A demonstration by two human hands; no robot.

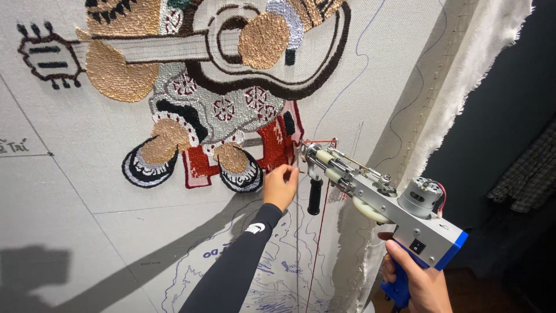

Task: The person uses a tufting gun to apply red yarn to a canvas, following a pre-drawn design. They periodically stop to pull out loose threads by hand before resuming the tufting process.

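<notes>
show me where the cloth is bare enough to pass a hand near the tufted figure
Bare cloth lies left of the tufted shoes, and more right of the guitar toward the frayed edge. It is crowded where the left hand pinches red yarn beside the tufting gun, held by the right hand.

Left hand [280, 186] pinched, right hand [420, 284] fisted.

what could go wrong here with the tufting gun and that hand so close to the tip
The left hand pinches red yarn right beside the needle end of the tufting gun; fingers could get caught if it runs. The right hand holds the gun alone by its blue grip, so the tip might wander and mar the red tufted patch.
</notes>
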